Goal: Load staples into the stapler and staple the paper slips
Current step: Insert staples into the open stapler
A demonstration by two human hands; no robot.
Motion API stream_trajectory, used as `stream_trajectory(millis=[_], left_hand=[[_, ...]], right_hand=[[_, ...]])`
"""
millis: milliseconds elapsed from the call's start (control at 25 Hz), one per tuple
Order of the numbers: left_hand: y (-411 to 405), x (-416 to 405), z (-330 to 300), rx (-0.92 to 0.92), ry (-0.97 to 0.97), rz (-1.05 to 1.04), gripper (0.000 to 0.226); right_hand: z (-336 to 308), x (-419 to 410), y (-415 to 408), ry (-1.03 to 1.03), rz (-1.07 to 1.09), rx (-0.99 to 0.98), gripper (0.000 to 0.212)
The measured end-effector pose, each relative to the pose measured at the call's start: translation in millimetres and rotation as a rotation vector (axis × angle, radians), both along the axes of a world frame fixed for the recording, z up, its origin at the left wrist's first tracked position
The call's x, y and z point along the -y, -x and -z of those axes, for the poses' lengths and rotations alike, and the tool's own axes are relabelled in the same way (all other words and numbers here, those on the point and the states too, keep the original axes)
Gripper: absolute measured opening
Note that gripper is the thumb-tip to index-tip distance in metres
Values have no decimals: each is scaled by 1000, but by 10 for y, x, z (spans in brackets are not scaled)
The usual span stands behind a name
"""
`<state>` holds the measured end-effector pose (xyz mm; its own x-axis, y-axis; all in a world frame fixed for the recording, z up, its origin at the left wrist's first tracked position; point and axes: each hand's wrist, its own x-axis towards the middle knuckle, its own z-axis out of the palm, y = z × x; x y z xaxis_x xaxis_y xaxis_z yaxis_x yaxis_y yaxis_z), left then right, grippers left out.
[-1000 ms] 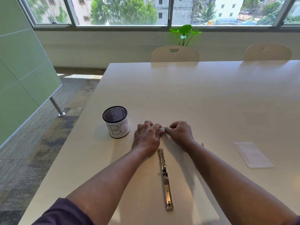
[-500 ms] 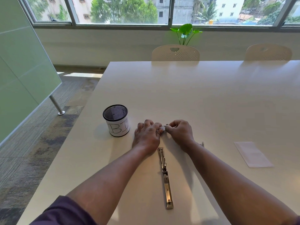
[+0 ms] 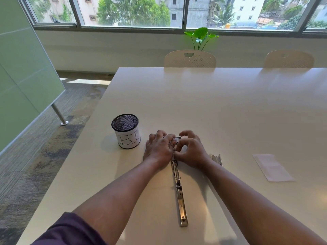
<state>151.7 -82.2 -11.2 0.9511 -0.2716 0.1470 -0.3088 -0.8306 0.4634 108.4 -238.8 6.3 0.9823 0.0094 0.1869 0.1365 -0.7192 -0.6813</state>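
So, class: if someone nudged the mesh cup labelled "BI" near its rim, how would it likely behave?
The mesh cup looks empty, so it is probably light and would slide easily on the smooth table. It stands taller than wide, so a rim push might tip it, and then it could roll.

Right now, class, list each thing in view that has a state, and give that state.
stapler: swung open flat on the table
left hand: gripping the stapler's far end
right hand: fingers curled at that end
mesh cup: upright
paper slip: lying flat, untouched
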Motion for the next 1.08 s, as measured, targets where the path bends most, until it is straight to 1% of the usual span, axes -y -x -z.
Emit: stream_trajectory(millis=[120, 200, 320, 440, 600, 760, 920, 1080], left_hand=[[-3, 9, 2, -3, 5, -5, 41], [-9, 21, -2, -3, -1, -6, 40], [-17, 13, -6, -7, -6, -6, 40], [-13, 17, -10, -8, -12, -6, 40], [-2, 20, -26, 4, -10, -13, 41], [2, 15, -18, 2, -6, -11, 41], [12, 13, -28, 12, -9, -3, 43], [-7, 13, -29, 8, -2, -3, 41]], right_hand=[[-29, 25, -21, -153, 93, 60, 15], [-58, 46, -47, -198, 195, 43, 19], [-60, 42, -86, -130, 209, -27, 28], [-52, 49, -98, -103, 207, -18, 24], [-9, 56, -104, -128, 204, 0, 19], [0, 2, -134, -149, 248, 20, 15], [-7, -37, -191, -157, 317, -9, 14], [0, -53, -209, -142, 329, -38, 11]])
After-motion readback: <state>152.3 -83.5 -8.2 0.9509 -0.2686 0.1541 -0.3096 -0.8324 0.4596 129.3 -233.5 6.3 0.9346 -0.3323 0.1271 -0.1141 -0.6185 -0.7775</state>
